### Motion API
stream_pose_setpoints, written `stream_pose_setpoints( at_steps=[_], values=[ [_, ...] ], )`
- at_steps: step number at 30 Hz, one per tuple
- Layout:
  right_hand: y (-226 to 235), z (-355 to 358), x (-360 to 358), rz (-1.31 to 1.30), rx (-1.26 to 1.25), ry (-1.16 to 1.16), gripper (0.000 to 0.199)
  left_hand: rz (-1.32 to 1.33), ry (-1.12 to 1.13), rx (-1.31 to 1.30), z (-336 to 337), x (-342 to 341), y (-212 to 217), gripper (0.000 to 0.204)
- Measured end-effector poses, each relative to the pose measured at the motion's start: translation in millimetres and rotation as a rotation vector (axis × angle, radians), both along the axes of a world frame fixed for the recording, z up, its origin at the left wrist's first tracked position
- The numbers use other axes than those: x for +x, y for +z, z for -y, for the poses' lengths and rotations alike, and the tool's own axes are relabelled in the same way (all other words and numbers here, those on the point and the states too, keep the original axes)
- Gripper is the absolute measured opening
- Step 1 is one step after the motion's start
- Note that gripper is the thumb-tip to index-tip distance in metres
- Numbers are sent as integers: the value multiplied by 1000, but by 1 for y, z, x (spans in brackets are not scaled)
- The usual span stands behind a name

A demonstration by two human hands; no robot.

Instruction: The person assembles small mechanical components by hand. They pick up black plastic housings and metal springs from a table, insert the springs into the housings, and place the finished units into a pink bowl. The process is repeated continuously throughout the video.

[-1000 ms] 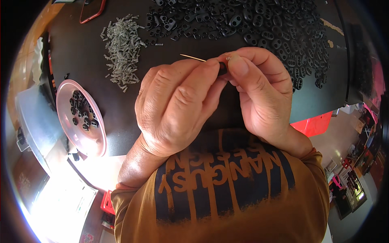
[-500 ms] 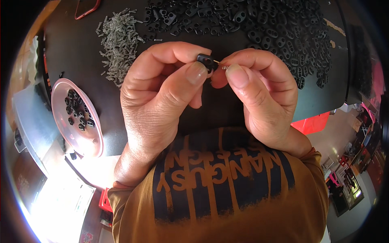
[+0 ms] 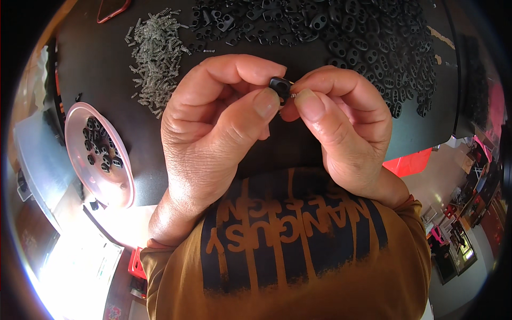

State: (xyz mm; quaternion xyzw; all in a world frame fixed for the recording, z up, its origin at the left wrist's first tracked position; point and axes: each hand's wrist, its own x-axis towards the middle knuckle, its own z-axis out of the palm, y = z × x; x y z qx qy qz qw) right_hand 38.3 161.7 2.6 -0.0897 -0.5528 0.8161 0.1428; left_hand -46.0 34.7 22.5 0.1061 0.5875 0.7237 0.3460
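Between thumb and forefinger, my left hand (image 3: 205,122) pinches a small black plastic cord lock part (image 3: 278,84) with holes in it. My right hand (image 3: 349,120) is closed at the fingertips on a tiny metal spring (image 3: 293,95), whose end shows beside the thumb. The spring's end is right against the part's side; how far it sits inside cannot be made out. Both hands are raised over the near half of the dark table (image 3: 256,152), fingertips almost touching.
Loose springs (image 3: 157,58) lie heaped at the far left. Black cord lock parts (image 3: 368,42) spread over the far middle and right. A pink bowl (image 3: 127,184) with several black pieces stands at the left edge. A red-rimmed object (image 3: 113,10) lies far left; something red (image 3: 409,162) shows below the right edge.
My left hand has shifted slightly right, bringing the black part up to the right fingertips. The spring, apart from it before, now meets the part. My right hand has barely moved.
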Motion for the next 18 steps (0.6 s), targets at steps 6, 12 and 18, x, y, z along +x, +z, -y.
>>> stream_pose_setpoints(
  at_steps=[6,12,18],
  values=[
    [0,0,0,-8,48,2,11,-17,-20,-5,1,0,-1,17],
    [-1,-4,2,-37,282,4,12,-120,-33,44,2,2,-3,17],
    [-2,-4,2,-47,362,25,11,-222,-64,13,3,6,0,15]
  ],
)
